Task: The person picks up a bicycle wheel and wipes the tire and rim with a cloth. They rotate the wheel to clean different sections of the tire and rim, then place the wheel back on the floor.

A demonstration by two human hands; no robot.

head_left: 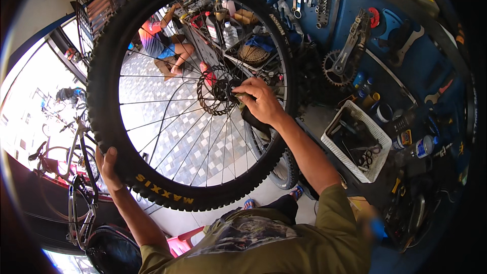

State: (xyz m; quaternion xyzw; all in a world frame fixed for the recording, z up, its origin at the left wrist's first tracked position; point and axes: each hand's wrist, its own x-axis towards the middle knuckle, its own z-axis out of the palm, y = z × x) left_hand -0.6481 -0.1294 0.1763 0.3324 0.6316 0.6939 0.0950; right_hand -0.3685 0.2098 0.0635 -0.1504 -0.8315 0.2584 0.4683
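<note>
A bicycle wheel (104,96) with a black knobby tyre is held up in front of me, tilted, its spokes facing me. My left hand (108,166) grips the tyre at the lower left, thumb on the near side; its other fingers are mostly behind the rubber. At the middle sits the hub (221,90), with a perforated disc brake rotor (204,103) around it. My right hand (259,100) is closed at the right side of the hub, fingertips pinched near the axle end. An olive-dark rag (245,100) shows under those fingers, partly hidden by them.
A white plastic basket (380,166) of tools stands on the cluttered bench at right. A crankset (339,68) and wrenches hang on the blue wall. Another person (175,49) sits beyond the spokes. Bicycles (81,172) stand at left, and a red stool (181,243) is below.
</note>
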